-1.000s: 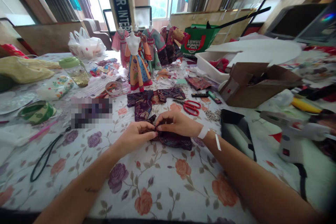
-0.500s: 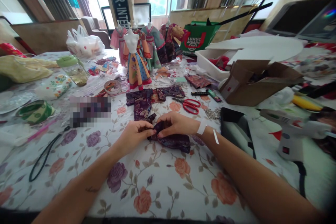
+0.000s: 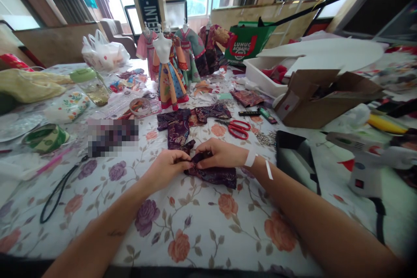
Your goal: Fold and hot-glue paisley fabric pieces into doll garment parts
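Observation:
My left hand (image 3: pixel 167 167) pinches the left end of a dark purple patterned piece of fabric (image 3: pixel 218 176) between thumb and fingers. Close beside it, my right hand (image 3: pixel 220 154) is closed on the upper edge of the same fabric. The two sets of fingertips nearly meet, and whatever lies between them is hidden. Just beyond my hands, a small purple patterned doll garment (image 3: pixel 178 132) lies spread on the flowered tablecloth (image 3: pixel 208 226). Red-handled scissors (image 3: pixel 239 129) rest to the right of that garment.
Dressed doll mannequins (image 3: pixel 166 69) stand at the back centre. At right are a cardboard box (image 3: pixel 306 104), a black tray (image 3: pixel 296 160) and a glue gun (image 3: pixel 361 160). A lidded jar (image 3: pixel 93 87) and a tape roll (image 3: pixel 45 139) sit at left, near a black strap (image 3: pixel 57 197).
Both hands keep hold of the purple fabric in nearly the same place, with only slight finger movement. The view has shifted a little.

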The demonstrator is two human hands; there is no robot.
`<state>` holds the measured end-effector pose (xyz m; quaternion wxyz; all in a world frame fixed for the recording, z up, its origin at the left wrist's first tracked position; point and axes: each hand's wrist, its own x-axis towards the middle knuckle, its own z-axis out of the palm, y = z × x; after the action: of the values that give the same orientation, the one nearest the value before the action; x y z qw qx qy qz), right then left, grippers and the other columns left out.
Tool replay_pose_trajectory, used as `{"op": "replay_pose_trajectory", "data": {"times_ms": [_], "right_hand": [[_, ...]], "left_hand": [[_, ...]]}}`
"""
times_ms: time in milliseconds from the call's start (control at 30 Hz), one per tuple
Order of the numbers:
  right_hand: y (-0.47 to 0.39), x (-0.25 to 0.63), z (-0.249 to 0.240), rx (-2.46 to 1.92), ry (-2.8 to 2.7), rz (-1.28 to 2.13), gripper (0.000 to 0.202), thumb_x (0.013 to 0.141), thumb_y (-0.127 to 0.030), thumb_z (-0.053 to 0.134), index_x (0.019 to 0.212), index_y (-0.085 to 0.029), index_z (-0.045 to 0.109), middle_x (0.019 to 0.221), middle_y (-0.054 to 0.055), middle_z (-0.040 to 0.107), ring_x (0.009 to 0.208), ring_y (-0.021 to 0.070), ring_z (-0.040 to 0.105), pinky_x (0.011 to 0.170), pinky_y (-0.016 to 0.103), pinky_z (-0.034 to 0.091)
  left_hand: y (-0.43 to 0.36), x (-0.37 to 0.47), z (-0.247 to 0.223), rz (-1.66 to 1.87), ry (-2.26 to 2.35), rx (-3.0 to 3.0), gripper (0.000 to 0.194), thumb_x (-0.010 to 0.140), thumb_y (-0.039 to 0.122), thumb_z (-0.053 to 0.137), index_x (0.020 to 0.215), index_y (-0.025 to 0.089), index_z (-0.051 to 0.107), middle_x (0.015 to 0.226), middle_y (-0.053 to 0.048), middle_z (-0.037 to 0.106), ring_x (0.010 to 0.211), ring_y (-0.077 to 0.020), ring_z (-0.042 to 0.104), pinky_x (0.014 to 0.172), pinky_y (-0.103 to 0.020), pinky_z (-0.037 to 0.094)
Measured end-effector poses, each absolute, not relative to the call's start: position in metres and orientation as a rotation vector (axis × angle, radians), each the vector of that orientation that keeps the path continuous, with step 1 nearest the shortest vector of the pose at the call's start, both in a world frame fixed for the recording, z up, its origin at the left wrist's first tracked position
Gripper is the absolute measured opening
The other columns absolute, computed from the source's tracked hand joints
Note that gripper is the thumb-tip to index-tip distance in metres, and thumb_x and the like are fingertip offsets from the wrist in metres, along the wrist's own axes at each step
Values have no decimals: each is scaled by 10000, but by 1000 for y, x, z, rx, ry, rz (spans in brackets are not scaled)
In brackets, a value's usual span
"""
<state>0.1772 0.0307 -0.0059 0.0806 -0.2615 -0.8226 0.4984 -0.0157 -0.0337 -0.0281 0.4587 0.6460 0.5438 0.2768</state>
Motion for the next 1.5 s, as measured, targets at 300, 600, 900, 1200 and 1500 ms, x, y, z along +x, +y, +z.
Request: {"op": "replay_pose_trajectory", "data": {"times_ms": [300, 600, 900, 1200, 1500], "right_hand": [[30, 178, -5, -810, -2510, 1388, 136, 741, -250, 615, 765, -123, 655, 621, -30, 579, 561, 95, 485, 512, 199, 334], [30, 178, -8, -818, -2523, 1350, 172, 751, -287, 616, 763, -117, 639, 614, -36, 538, 563, 95, 447, 524, 208, 330], [31, 180, -14, -773, -2476, 1434, 241, 777, -323, 612, 857, -104, 672, 708, -3, 617, 645, 122, 522, 601, 221, 391], [31, 178, -18, -734, -2582, 1304, 157, 770, -247, 624, 827, -106, 665, 686, -15, 581, 638, 113, 484, 592, 216, 367], [31, 176, -19, -683, -2668, 1201, 107, 783, -209, 603, 806, -115, 650, 686, -11, 573, 614, 107, 462, 574, 209, 359]], "left_hand": [[-34, -16, -26, 663, 1239, 1471, 166, 724, 316, 611, 723, 149, 609, 580, 45, 510, 514, -81, 386, 521, -215, 301], [-31, -19, -27, 627, 1209, 1506, 165, 758, 310, 592, 735, 147, 592, 548, 65, 453, 494, -73, 368, 507, -208, 297], [-32, -20, -29, 591, 1246, 1530, 223, 698, 353, 680, 770, 143, 668, 620, 27, 568, 557, -101, 468, 527, -214, 346], [-32, -17, -26, 573, 1200, 1643, 150, 734, 289, 624, 698, 144, 641, 597, 35, 531, 553, -94, 436, 528, -209, 333], [-31, -20, -31, 494, 1238, 1747, 184, 742, 310, 604, 781, 148, 681, 675, -1, 613, 604, -128, 513, 565, -223, 386]]}}
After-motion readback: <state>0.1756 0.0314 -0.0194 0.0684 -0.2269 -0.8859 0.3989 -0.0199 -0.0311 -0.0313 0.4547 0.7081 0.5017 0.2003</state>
